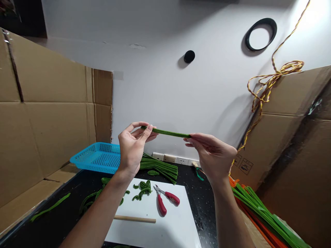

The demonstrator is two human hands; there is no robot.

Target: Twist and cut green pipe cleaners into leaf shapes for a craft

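A straight green pipe cleaner (170, 133) is stretched level between my two hands, above the white board. My left hand (133, 148) pinches its left end between thumb and fingers. At the other end, my right hand (210, 151) grips the tip with thumb and forefinger. Below them, red-handled nippers (165, 198) lie with jaws apart on the white board (178, 227). Several short curled green pieces (142, 189) are left of the nippers. A wooden stick (137, 219) rests nearer me, its left end hidden by my forearm.
A blue plastic basket (95, 156) stands at the back left, beside a bundle of green pipe cleaners (161, 167). Cardboard walls (57, 75) rise on both sides. Green and orange stems (263, 210) lie at the right. Twisted yellow wire (269, 82) hangs above them. Sockets (182, 161) line the wall.
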